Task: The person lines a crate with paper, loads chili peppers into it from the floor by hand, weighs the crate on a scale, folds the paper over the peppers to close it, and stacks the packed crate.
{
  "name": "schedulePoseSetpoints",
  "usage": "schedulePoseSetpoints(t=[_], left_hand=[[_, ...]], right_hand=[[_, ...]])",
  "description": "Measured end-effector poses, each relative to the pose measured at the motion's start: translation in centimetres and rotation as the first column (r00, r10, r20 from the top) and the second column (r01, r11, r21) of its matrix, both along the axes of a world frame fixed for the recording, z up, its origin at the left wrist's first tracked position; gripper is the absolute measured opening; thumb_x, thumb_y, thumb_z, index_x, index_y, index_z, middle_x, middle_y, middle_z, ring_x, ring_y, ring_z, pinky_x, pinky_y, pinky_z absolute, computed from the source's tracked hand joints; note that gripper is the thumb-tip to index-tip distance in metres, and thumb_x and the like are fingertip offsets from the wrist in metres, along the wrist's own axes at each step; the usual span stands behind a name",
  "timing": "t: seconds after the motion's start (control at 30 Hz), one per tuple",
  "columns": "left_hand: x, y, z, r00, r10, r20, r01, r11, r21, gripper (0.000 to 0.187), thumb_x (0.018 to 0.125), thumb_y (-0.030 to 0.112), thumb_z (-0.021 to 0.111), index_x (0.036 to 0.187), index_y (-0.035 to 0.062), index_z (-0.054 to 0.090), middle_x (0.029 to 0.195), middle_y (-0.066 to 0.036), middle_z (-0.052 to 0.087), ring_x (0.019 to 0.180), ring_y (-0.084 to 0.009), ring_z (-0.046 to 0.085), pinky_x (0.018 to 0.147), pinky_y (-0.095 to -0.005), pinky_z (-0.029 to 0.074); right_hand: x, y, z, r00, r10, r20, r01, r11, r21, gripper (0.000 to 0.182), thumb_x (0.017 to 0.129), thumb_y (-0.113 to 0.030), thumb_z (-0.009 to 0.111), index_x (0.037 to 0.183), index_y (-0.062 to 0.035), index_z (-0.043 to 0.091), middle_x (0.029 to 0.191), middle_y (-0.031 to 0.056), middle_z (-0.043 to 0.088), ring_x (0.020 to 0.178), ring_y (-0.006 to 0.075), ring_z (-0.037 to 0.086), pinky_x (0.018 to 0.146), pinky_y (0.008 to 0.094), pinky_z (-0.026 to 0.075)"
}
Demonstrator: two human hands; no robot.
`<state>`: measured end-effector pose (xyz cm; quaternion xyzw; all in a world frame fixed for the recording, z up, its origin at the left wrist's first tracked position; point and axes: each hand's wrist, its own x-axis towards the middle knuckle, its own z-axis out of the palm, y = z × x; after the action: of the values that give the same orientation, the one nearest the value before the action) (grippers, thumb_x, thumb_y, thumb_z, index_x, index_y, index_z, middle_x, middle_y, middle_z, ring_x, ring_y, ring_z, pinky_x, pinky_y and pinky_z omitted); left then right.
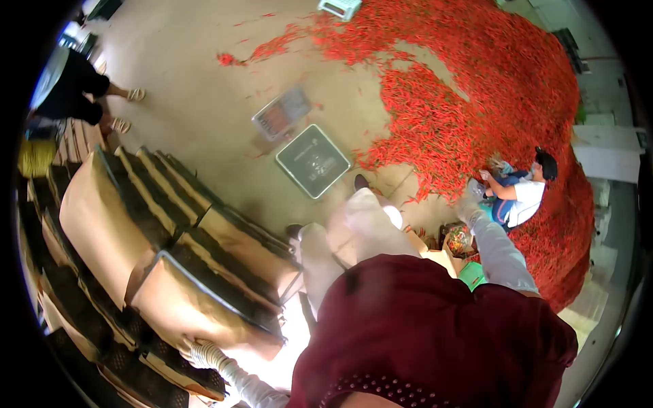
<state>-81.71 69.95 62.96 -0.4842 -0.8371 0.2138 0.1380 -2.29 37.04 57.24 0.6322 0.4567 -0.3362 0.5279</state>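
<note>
My left hand (198, 352), in a striped glove, is at the near edge of a dark crate lined with brown paper (183, 302). Its fingers bend against the paper at that edge, and their tips are partly hidden. My right hand (468, 206) is out to the right, smeared by motion, near an open carton (442, 258) and a bag with colourful contents (458, 239). Its fingers cannot be made out. Beyond it spreads a large heap of red chili peppers (435, 129).
Rows of stacked paper-lined crates (146, 197) line the left side. A platform scale (313, 161) with a display stands on the floor ahead. A co-worker (524, 197) sits by the peppers; another person (71, 85) stands far left. A light stool (340, 7) is at the back.
</note>
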Motion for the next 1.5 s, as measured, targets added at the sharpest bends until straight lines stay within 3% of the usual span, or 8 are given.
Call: schedulePoseSetpoints(t=[0.1,0.43,0.73,0.87,0.97,1.3,1.4,1.5], left_hand=[[1.5,0.2,1.0,0.996,-0.059,-0.061,0.062,0.997,0.042,0.045,0.092,0.031,0.055,0.134,0.0171,0.052,0.139,-0.013,0.046,0.127,-0.0275,0.046,0.098,-0.0462,0.043],[20.0,-1.2,1.5,0.836,-0.221,0.502,0.053,0.943,0.328,0.047,0.091,0.025,0.057,0.133,0.006,0.05,0.142,-0.019,0.041,0.123,-0.0374,0.046,0.1,-0.0457,0.043],[34.4,0.6,-6.1,0.404,-0.468,0.786,0.637,0.761,0.126,0.045,0.084,0.008,0.058,0.127,-0.0014,0.051,0.132,-0.022,0.048,0.119,-0.0374,0.048,0.104,-0.0418,0.039],[37.2,-1.1,-6.8,0.333,-0.269,0.904,0.66,0.751,-0.02,0.036,0.086,0.013,0.056,0.119,-0.0015,0.056,0.123,-0.023,0.054,0.113,-0.0383,0.052,0.1,-0.0432,0.042],[38.7,-1.9,-8.7,0.321,-0.296,0.9,0.688,0.726,-0.006,0.032,0.084,0.026,0.061,0.11,0.007,0.062,0.11,-0.022,0.059,0.099,-0.0391,0.057,0.086,-0.0482,0.048],[48.8,-6.1,-11.4,0.532,-0.094,0.841,0.616,0.725,-0.309,0.039,0.084,0.035,0.052,0.114,0.0136,0.065,0.103,-0.019,0.067,0.101,-0.0365,0.063,0.09,-0.043,0.05],[52.9,-8.3,-12.6,0.585,-0.307,0.751,0.724,0.615,-0.313,0.03,0.088,0.03,0.049,0.101,0.0084,0.066,0.102,-0.018,0.068,0.099,-0.0385,0.063,0.087,-0.0454,0.05],[57.0,-10.5,-11.3,0.43,-0.145,0.891,0.758,0.595,-0.268,0.028,0.087,0.02,0.054,0.107,0.0052,0.067,0.101,-0.017,0.069,0.097,-0.0301,0.065,0.087,-0.0338,0.05]], right_hand=[[-1.1,-3.0,-2.3,0.82,-0.522,-0.236,0.571,0.714,0.405,0.036,0.088,-0.035,0.051,0.109,-0.0101,0.066,0.114,0.0148,0.065,0.106,0.0326,0.061,0.091,0.042,0.048],[7.1,2.0,-3.1,0.703,-0.539,-0.463,0.705,0.448,0.55,0.036,0.09,-0.037,0.047,0.106,-0.0106,0.066,0.102,0.0192,0.066,0.098,0.0363,0.062,0.088,0.044,0.048],[5.3,-3.1,-1.1,0.608,-0.675,-0.419,0.719,0.243,0.652,0.036,0.089,-0.035,0.05,0.106,-0.0076,0.066,0.105,0.0217,0.065,0.102,0.0367,0.061,0.09,0.0437,0.046],[4.4,-4.5,3.8,0.632,-0.664,-0.4,0.728,0.33,0.601,0.027,0.089,-0.026,0.052,0.102,-0.0066,0.064,0.093,0.0189,0.066,0.09,0.0362,0.063,0.078,0.0468,0.049],[6.2,-5.0,4.4,0.857,-0.48,-0.186,0.513,0.764,0.392,0.033,0.093,-0.029,0.045,0.113,-0.0079,0.06,0.112,0.018,0.063,0.093,0.0352,0.063,0.079,0.0498,0.05],[20.4,-9.4,-7.2,0.572,-0.673,-0.469,0.82,0.464,0.335,0.043,0.089,-0.038,0.044,0.125,-0.0205,0.059,0.129,0.0144,0.057,0.118,0.0317,0.055,0.102,0.0401,0.041],[26.8,-13.0,-11.2,0.946,0.142,-0.29,0.074,0.78,0.622,0.031,0.09,-0.022,0.044,0.11,-0.0124,0.066,0.106,0.015,0.067,0.099,0.0258,0.064,0.084,0.0417,0.052],[29.8,-14.7,-4.7,0.495,-0.662,-0.562,0.827,0.161,0.539,0.03,0.087,-0.033,0.052,0.101,-0.0105,0.066,0.096,0.0147,0.069,0.086,0.0333,0.065,0.076,0.0446,0.051]])
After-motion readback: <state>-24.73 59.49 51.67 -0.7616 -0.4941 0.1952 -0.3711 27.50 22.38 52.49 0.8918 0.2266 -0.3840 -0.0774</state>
